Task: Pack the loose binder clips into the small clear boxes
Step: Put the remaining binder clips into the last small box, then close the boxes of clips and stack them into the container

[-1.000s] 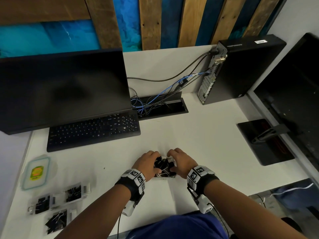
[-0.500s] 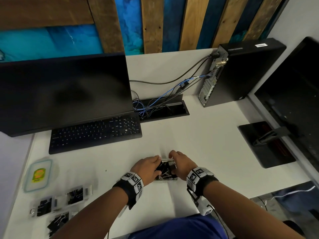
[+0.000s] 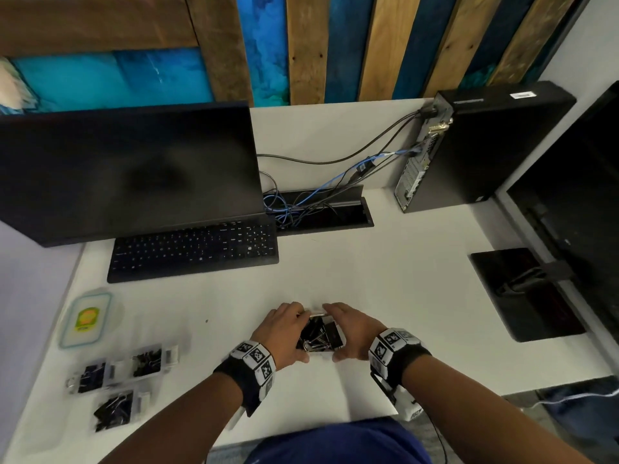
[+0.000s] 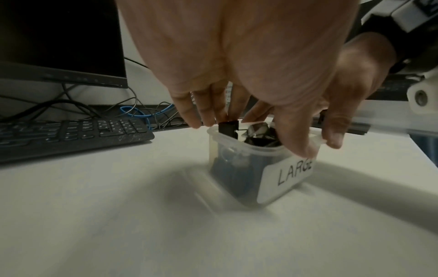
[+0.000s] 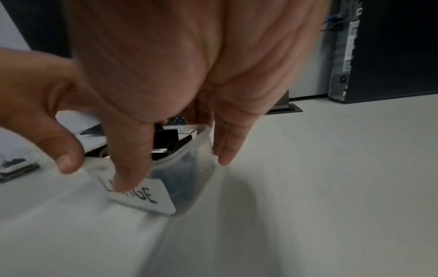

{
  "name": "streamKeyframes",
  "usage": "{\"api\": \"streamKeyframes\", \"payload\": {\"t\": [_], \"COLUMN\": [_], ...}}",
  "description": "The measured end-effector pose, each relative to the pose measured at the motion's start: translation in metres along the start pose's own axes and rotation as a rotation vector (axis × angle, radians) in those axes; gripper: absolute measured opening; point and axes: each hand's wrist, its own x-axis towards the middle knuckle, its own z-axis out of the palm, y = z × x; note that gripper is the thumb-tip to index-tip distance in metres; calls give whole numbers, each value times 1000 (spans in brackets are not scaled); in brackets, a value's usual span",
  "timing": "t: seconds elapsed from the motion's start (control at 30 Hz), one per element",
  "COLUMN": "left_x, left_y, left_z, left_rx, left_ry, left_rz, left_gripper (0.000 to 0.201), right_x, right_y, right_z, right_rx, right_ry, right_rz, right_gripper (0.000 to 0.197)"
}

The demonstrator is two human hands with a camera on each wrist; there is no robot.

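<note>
The clear box point(image 4: 239, 168) labelled LARGE stands on the tabletop point(image 3: 385, 272) between both hands, heaped with black binder clips point(image 4: 228, 128) that poke above its rim. The risk, as I judge it, is that a clip standing proud springs out or blocks a lid from seating; a sideways push could also skid the light box.

The left hand point(image 3: 283, 333) reaches down from above, thumb on the near rim, fingers point(image 4: 201, 110) straight and touching a clip at the far edge. The right hand point(image 3: 350, 333) cups the other side, thumb on the label, fingers point(image 5: 227, 142) flat against the wall.
</note>
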Motion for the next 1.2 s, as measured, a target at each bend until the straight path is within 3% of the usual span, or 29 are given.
{"api": "streamKeyframes", "payload": {"t": [0.17,0.4,0.47,0.6,0.93,1.07,1.13,1.2], "left_x": [-13,-24,-28,-33,-57,-80,-97,-118], "left_y": [6,-6,-14,-31,-89,-143,-185,-230], "left_z": [8,6,4,3,-9,-32,-44,-53], "left_rx": [-10,-217,-309,-280,-324,-300,-215,-148], "left_ry": [25,51,92,124,75,255,337,283], "left_rz": [-38,-156,-211,-249,-199,-366,-568,-814], "left_gripper": [72,83,80,71,75,47,38,38], "right_x": [7,20,23,31,59,70,74,76], "right_y": [1,-13,-21,-43,-92,-109,-113,-117], "right_z": [-2,-3,-1,2,13,21,24,26], "right_rx": [-4,-2,-7,-13,-51,-59,-61,-54], "right_ry": [9,-13,-30,-41,-28,-20,-16,-20], "right_rz": [-13,-48,-61,-66,-23,-7,-6,1], "right_gripper": [114,113,112,110,114,115,115,115]}}
